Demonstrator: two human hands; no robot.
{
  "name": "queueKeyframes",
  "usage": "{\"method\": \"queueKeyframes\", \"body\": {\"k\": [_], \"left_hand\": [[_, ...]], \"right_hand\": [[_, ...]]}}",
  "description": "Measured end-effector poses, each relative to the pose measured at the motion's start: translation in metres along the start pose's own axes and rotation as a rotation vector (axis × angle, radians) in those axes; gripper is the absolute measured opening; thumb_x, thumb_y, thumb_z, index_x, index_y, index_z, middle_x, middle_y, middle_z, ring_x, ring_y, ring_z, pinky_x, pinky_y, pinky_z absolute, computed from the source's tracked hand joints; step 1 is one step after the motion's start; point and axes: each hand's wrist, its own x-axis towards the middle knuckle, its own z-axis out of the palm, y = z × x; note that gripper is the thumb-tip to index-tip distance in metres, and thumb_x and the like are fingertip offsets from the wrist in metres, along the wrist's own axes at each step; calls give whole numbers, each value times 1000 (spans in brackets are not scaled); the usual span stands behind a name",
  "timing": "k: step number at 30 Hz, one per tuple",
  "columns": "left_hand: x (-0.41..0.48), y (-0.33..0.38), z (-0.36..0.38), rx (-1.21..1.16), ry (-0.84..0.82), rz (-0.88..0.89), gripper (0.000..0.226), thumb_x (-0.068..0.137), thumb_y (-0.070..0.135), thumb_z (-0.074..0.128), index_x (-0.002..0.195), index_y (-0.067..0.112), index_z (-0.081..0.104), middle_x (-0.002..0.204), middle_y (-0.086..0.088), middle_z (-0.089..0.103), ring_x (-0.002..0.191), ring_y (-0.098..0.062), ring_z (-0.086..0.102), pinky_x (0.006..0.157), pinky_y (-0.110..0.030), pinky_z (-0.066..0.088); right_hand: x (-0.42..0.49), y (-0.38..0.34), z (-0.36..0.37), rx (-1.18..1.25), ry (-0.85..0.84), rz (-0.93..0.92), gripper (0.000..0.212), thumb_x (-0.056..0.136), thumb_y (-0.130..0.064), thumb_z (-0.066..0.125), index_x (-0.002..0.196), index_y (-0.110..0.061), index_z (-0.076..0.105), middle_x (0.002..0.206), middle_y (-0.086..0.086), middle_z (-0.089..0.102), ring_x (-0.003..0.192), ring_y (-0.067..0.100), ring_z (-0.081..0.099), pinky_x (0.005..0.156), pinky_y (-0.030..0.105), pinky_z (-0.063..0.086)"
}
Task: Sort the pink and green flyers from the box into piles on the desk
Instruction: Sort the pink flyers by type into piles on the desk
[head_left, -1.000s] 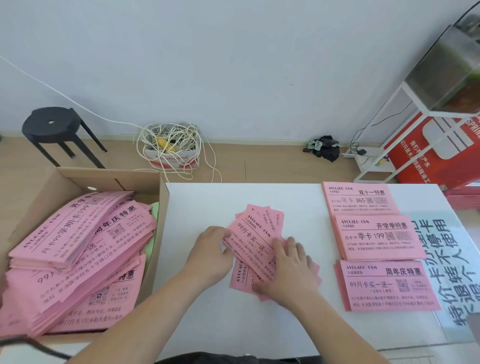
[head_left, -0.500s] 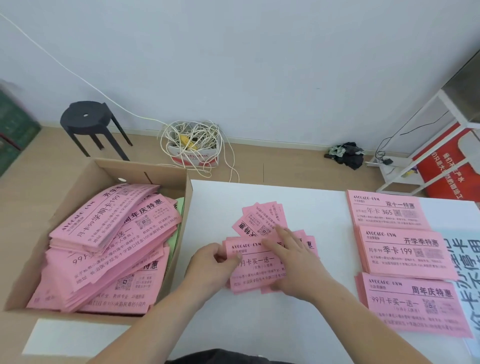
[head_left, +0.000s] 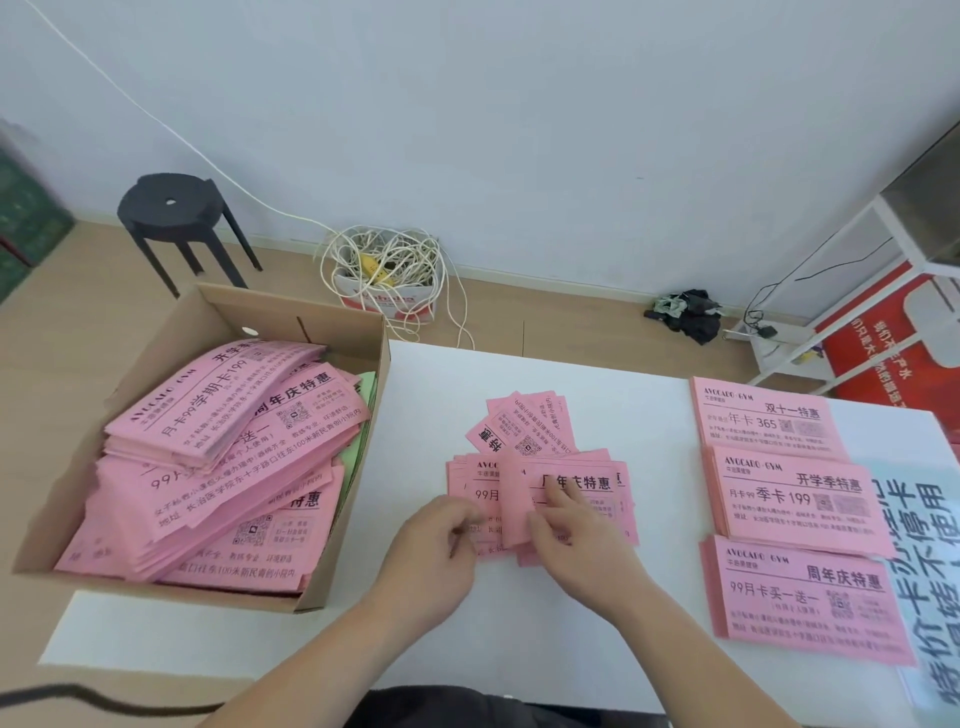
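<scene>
A cardboard box (head_left: 343, 561) at the left holds a heap of pink flyers (head_left: 208, 467), with green flyers (head_left: 363, 395) showing at its right wall. In the middle of the white desk (head_left: 519, 639) lies a loose bundle of pink flyers (head_left: 576, 483), some fanned out behind it. My left hand (head_left: 436, 545) pinches the bundle's near left edge. My right hand (head_left: 576, 540) rests on the bundle and holds one flyer that stands up on edge. Three neat pink piles lie at the right: (head_left: 763, 421), (head_left: 800, 499), (head_left: 805, 603).
A pale printed sheet (head_left: 930, 597) lies along the desk's right edge. On the floor behind are a black stool (head_left: 171, 208), a small box of tangled white cable (head_left: 384, 270), dark cloth (head_left: 685, 312) and a white rack (head_left: 893, 244) with red packaging.
The bundle has been turned from slanted to square with the desk edge. My right hand has lifted one flyer up on edge. The view has shifted left and closer.
</scene>
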Motion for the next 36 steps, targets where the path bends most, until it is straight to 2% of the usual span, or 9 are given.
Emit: {"method": "queueKeyframes", "body": {"k": [4, 7, 9, 12, 15, 19, 25, 30, 36], "left_hand": [[4, 13, -1, -254, 46, -307, 38, 97, -3, 49, 111, 26, 69, 113, 5, 69, 103, 0, 65, 77, -6, 49], [4, 27, 1, -397, 24, -365, 38, 94, -2, 52, 114, 28, 65, 115, 5, 69, 101, -11, 70, 79, -19, 54], [3, 33, 5, -504, -58, -383, 40, 91, -4, 54, 117, 26, 65, 114, 6, 73, 99, -17, 73, 72, -28, 55], [-3, 36, 14, -479, -124, -332, 47, 88, -4, 53, 117, 31, 65, 113, 10, 75, 105, -10, 71, 78, -27, 53], [-4, 31, 17, -312, 69, -285, 55, 86, -6, 48, 118, 37, 57, 130, 12, 60, 118, -4, 58, 98, -21, 49], [-6, 37, 12, -437, 85, -349, 52, 90, -10, 47, 126, 26, 59, 123, 12, 65, 105, 5, 62, 83, -7, 48], [-10, 45, 14, -533, -74, -269, 46, 92, -8, 50, 117, 27, 66, 104, 12, 77, 91, -5, 73, 69, -13, 52], [-24, 35, 25, -162, -147, -7, 47, 74, -15, 42, 82, 26, 62, 110, 25, 67, 119, 1, 54, 94, -9, 37], [-13, 20, 9, -420, 191, -355, 43, 86, -14, 42, 91, 19, 68, 111, 10, 71, 103, -9, 66, 84, -23, 53]], "right_hand": [[1, 3, -5, 129, -17, 82, 40, 105, -39, 44, 97, -14, 74, 163, -19, 31, 153, -4, 11, 113, 19, 19], [-2, -2, -12, 122, -7, 64, 36, 107, -37, 42, 111, -18, 73, 160, -21, 35, 151, -6, 18, 113, 19, 21], [-4, -7, -16, 160, -3, 88, 38, 108, -42, 40, 125, -24, 69, 147, -17, 53, 131, -14, 41, 102, 16, 33], [-4, -15, -20, 208, 26, 129, 45, 105, -55, 39, 91, -25, 70, 111, -8, 65, 92, -2, 57, 77, 19, 42], [-1, -16, -19, 181, 56, 113, 50, 100, -66, 44, 110, -25, 72, 124, -12, 66, 110, 7, 61, 89, 23, 47], [-2, -15, -16, 9, 10, 55, 67, 85, -86, 43, 139, -49, 57, 145, -24, 50, 134, 5, 48, 112, 33, 40], [-4, -28, -14, -80, -32, 41, 73, 77, -97, 25, 134, -61, 54, 123, -17, 45, 119, 12, 54, 99, 32, 44], [8, -33, -22, 3, 27, 155, 43, 98, -62, 47, 80, -27, 65, 103, -6, 56, 92, 10, 60, 79, 31, 46], [14, -23, -8, -139, 78, 125, 46, 105, -48, 34, 87, -19, 64, 104, -9, 53, 88, 15, 61, 84, 37, 51]]}}
